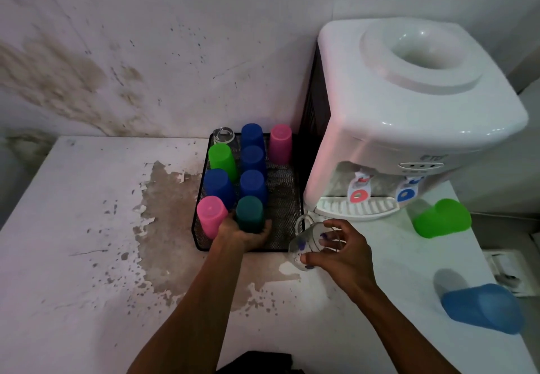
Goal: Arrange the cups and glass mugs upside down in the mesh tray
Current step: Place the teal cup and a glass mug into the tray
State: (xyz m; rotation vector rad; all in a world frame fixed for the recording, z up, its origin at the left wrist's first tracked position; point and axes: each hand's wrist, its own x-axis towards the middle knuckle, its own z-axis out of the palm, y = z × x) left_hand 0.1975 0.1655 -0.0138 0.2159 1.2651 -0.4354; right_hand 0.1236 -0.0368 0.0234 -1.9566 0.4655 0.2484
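Teal cup upside down in left grip; glass mug in right grip.

White desk with peeling, stained paint, black mesh tray beside a water dispenser, green cup and blue cup apparently on their sides at right

White water dispenser sits at the back right of a pretty beat-up white surface, paint peeling in a brown patch, and the wall behind is badly stained.
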